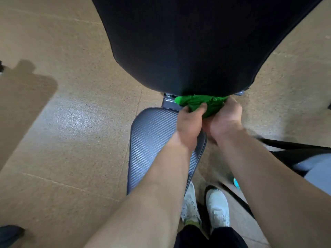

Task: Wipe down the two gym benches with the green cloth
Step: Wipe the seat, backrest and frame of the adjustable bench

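- Even, fairly bright indoor light; a pale, soft glare patch sits on the tan speckled floor (pixel 75 119).
- A broad soft-edged shadow (pixel 26 90) lies on the floor at left.
- The black padded backrest (pixel 179 42) is nearly featureless dark.
- The grey weave-patterned seat pad (pixel 152 136) is sharp; the bright green cloth (pixel 202 104) looks saturated.
- Wide-angle stretch bends the edges; the bare forearms (pixel 161 185) loom large, slightly soft.

text: none legible | brands, labels: none legible | numbers, signs: none legible | green cloth (pixel 206 104) gripped by left hand (pixel 189 122) and right hand (pixel 223 120): plain | grey seat pad (pixel 152 140) under the left hand: weave pattern only | black back pad (pixel 179 42) beyond both hands: plain
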Demonstrator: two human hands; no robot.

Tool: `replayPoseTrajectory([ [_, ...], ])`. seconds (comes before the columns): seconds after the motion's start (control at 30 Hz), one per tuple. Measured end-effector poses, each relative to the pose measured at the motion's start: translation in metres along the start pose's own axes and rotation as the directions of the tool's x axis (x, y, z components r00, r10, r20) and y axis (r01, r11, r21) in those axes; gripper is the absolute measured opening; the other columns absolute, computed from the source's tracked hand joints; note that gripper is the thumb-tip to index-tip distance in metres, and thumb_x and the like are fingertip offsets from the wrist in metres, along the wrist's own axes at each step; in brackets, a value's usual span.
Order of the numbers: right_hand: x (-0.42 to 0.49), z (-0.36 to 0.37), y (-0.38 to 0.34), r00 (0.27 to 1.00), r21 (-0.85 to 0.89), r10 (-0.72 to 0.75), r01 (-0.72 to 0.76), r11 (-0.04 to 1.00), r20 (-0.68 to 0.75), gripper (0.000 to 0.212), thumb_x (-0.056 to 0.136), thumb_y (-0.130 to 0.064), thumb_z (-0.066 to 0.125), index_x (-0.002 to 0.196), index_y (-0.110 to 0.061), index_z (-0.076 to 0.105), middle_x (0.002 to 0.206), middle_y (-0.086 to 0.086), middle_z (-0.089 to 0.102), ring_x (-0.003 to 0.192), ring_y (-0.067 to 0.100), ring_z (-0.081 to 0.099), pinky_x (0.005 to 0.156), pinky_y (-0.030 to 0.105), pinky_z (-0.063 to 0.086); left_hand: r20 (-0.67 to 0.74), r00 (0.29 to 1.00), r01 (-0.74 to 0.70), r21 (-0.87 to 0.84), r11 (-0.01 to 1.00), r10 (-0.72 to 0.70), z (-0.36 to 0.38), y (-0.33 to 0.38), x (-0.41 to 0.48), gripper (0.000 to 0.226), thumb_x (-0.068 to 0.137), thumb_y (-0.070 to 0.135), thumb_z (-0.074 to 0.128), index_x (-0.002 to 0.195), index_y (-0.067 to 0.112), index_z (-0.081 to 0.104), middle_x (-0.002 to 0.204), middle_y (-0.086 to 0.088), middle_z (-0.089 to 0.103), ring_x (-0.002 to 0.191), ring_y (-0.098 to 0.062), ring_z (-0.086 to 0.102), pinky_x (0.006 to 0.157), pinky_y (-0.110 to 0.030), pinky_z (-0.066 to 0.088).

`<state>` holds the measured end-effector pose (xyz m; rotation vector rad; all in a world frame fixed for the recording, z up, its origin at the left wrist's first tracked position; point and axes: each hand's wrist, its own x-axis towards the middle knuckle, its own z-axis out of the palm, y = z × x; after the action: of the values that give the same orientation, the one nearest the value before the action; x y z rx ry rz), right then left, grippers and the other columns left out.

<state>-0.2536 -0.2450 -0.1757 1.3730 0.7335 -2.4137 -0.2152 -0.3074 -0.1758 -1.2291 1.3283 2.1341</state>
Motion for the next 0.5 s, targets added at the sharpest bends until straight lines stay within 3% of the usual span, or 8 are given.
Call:
replayPoseTrajectory([
  [0.07,-0.006,-0.005,-0.016,0.999,-0.083,-0.024,0.021,0.996,-0.031,0.040,0.096,-0.025,0.041,0.118,-0.009,0.070,0.115,0.018,0.071,0.109,0.036,0.066,0.099,0.048,0.051,-0.107,0.993,0.067,0.086,0.994,-0.057,0.015,-0.007,0.007,0.020,0.080,0.022,0.061,0.095,0.009,0.065,0.110,-0.018,0.070,0.103,-0.035,0.067,0.095,-0.050,0.054],
  [0.17,-0.011,-0.008,-0.025,0.988,-0.299,-0.095,0.054,0.953,-0.123,0.033,0.098,-0.023,0.043,0.118,-0.015,0.067,0.115,0.012,0.071,0.104,0.028,0.068,0.075,0.035,0.059,-0.279,0.959,0.090,0.113,0.990,-0.055,0.024,-0.018,0.028,0.047,0.067,0.026,0.048,0.107,0.007,0.066,0.110,-0.020,0.069,0.095,-0.039,0.068,0.085,-0.050,0.058],
  [0.27,-0.008,-0.015,-0.022,0.961,-0.454,-0.175,0.061,0.889,-0.214,0.029,0.091,-0.012,0.049,0.108,-0.023,0.070,0.110,0.004,0.069,0.097,0.021,0.069,0.074,0.037,0.060,-0.339,0.932,0.148,0.037,0.988,-0.127,0.018,0.007,0.024,0.043,0.074,0.020,0.055,0.114,0.008,0.065,0.115,-0.013,0.068,0.101,-0.033,0.068,0.084,-0.033,0.056],
  [0.33,-0.006,-0.021,-0.013,0.974,-0.348,-0.057,-0.023,0.937,-0.218,0.032,0.091,-0.014,0.049,0.117,-0.017,0.067,0.117,0.008,0.069,0.098,0.026,0.070,0.081,0.042,0.059,-0.362,0.921,0.102,-0.125,0.987,-0.142,0.011,0.019,0.029,0.037,0.095,0.016,0.050,0.129,0.005,0.055,0.125,-0.009,0.063,0.106,-0.028,0.064,0.082,-0.031,0.054],
  [0.4,-0.007,-0.022,-0.004,0.991,-0.124,0.072,-0.086,0.989,-0.111,0.042,0.097,-0.028,0.041,0.132,-0.013,0.058,0.127,0.015,0.063,0.109,0.037,0.064,0.101,0.049,0.049,-0.327,0.929,0.070,-0.299,0.952,-0.171,0.000,0.030,0.028,0.036,0.100,0.011,0.038,0.134,0.008,0.050,0.124,-0.014,0.059,0.093,-0.029,0.063,0.075,-0.033,0.054],
  [0.5,0.000,-0.009,0.009,0.985,0.019,0.164,-0.165,0.986,0.048,0.062,0.098,-0.054,0.029,0.144,-0.016,0.046,0.140,0.019,0.053,0.125,0.039,0.051,0.115,0.049,0.032,-0.359,0.917,0.013,-0.412,0.911,-0.176,-0.017,0.040,0.034,0.030,0.096,0.006,0.033,0.113,0.010,0.057,0.113,-0.013,0.058,0.076,-0.024,0.057,0.065,-0.030,0.050],
])
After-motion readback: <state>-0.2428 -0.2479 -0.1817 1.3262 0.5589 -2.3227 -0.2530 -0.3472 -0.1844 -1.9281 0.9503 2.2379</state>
